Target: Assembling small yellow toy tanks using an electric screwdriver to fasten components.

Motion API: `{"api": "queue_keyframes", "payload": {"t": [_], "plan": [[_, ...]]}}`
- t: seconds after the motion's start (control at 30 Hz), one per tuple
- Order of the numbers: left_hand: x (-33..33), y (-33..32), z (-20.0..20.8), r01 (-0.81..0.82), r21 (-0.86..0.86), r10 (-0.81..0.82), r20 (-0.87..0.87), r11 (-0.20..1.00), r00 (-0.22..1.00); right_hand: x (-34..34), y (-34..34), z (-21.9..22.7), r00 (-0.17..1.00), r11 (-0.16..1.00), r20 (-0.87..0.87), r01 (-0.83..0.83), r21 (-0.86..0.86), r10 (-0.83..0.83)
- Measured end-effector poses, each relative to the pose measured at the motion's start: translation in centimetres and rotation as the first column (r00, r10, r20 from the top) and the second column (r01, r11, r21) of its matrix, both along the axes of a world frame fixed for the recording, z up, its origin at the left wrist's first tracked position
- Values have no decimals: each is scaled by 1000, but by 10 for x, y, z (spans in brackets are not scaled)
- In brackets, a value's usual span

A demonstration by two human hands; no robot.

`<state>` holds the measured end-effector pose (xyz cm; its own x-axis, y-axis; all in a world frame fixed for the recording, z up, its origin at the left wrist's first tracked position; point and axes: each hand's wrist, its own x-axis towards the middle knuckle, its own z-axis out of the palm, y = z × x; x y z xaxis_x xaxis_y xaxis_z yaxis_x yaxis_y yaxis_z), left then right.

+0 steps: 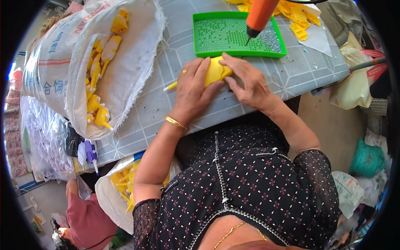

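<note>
head view: your left hand [192, 89] lies curled over the yellow plastic toy part [216, 71], pressing it to the patterned table [291, 75] just below the green screw tray [239, 35]. your right hand [246, 81] pinches its right edge with fingertips drawn together. it looks like a light, stiff, smooth hollow shell, likely slippery, so grip the broad body and not the thin white stick [170, 86] poking out left. an orange screwdriver [259, 16] hangs above the tray.

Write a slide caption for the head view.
Both hands, left hand and right hand, press a yellow plastic toy on the table.
</note>
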<state>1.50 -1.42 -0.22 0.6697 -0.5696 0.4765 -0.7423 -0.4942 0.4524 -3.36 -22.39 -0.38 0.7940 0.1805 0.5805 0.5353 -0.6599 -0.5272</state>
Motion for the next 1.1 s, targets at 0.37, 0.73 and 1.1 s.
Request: {"api": "queue_keyframes", "payload": {"t": [0.37, 0.73, 1.1], "plan": [[2, 1, -5, -6, -14, 6, 32, 1000, 999, 94, -43, 75, 965, 810, 222, -18, 586, -138], [6, 4, -5, 1, -20, 0, 39, 1000, 999, 104, -29, 106, 984, 574, -97, 167, 801, -151], [7, 2, -4, -3, -12, 3, 25, 1000, 1000, 117, -3, 69, 992, 608, -129, 97, 788, 9]]}}
